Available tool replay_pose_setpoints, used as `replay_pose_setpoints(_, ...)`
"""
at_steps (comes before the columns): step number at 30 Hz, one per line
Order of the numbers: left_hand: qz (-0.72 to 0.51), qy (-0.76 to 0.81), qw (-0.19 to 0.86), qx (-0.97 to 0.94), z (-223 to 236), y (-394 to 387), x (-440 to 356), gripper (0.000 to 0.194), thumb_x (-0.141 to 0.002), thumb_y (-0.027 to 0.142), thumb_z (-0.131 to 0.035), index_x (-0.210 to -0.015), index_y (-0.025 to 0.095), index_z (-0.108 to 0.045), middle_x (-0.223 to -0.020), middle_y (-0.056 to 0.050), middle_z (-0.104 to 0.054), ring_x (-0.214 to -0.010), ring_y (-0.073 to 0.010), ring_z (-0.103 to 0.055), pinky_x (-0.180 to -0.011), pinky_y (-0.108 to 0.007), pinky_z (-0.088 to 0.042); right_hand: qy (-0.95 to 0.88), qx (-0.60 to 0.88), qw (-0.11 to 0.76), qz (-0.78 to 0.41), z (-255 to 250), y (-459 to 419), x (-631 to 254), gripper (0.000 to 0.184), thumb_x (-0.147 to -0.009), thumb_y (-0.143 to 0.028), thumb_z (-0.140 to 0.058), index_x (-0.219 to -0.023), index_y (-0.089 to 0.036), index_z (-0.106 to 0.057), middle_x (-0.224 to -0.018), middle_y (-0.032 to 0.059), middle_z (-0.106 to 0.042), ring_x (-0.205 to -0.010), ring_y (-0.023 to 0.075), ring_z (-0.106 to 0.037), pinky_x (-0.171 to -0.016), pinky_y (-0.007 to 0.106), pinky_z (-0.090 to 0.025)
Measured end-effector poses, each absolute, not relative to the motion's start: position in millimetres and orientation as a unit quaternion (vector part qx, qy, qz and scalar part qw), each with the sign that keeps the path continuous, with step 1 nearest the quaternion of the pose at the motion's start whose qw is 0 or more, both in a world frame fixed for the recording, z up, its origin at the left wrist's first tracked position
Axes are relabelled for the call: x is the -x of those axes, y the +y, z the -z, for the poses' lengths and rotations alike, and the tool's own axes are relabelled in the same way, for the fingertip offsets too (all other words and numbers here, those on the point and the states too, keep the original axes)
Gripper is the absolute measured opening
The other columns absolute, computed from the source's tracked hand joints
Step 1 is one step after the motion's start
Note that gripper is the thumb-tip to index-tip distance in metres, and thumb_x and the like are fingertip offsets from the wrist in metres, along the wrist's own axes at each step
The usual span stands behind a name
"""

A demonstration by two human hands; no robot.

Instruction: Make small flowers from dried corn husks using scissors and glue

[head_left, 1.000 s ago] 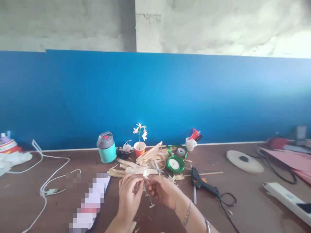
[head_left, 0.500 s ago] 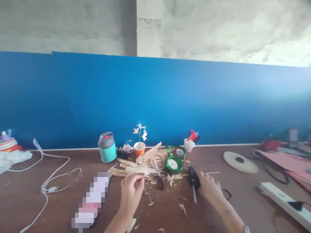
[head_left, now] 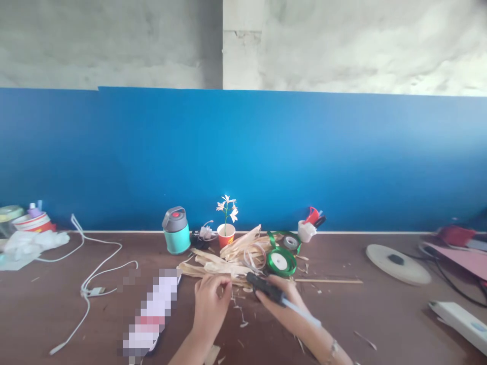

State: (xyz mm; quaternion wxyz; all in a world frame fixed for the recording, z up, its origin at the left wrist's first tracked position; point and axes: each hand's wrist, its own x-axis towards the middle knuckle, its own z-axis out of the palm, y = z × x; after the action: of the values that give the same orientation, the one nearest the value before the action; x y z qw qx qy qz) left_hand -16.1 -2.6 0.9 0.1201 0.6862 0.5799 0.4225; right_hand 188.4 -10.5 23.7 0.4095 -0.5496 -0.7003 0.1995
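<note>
Phone (head_left: 152, 317), flat on the desk (head_left: 335, 319). Flask (head_left: 177, 235), by the desk's far edge. My left hand (head_left: 211, 304), fingertips pinched narrow; contents, I cannot tell. Flower (head_left: 225, 208) in cup (head_left: 226, 236), far edge. Husks (head_left: 216, 264), beyond my hands. Glue gun (head_left: 266, 288), gripped in my right hand (head_left: 283, 305), off the desk.

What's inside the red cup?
A stem with pale flowers stands in the red cup. Its bottom can't be seen; the wall hides it.

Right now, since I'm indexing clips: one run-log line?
left hand: pinched, contents unclear | right hand: holding glue gun | flowers: in cup
</note>
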Motion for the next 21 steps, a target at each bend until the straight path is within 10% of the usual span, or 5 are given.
replay_pose_setpoints(21, -0.421, 0.584, 0.094, -0.688, -6.6, -8.0, 12.8, 0.013, -0.079, 0.020, -0.057, -0.068, 0.022, -0.064, -0.071, 0.000, -0.069, -0.075, -0.0212, -0.061, -0.076, -0.036, -0.037, -0.772, 0.521, 0.317, -0.181, -8.1, -5.6, -169.5, 0.009, -0.066, -0.014, -0.053, -0.061, -0.020, -0.049, -0.066, 0.0022, -0.059, -0.064, 0.0162, -0.053, -0.059, 0.024, -0.037)
